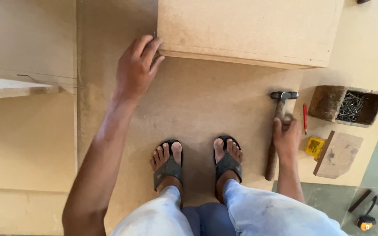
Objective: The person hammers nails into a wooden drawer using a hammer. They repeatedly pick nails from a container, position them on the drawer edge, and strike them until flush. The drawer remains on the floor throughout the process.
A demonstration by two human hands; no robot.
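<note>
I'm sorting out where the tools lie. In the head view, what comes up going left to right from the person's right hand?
Right hand on the hammer → red pencil → yellow tape measure → wooden box of nails.
</note>
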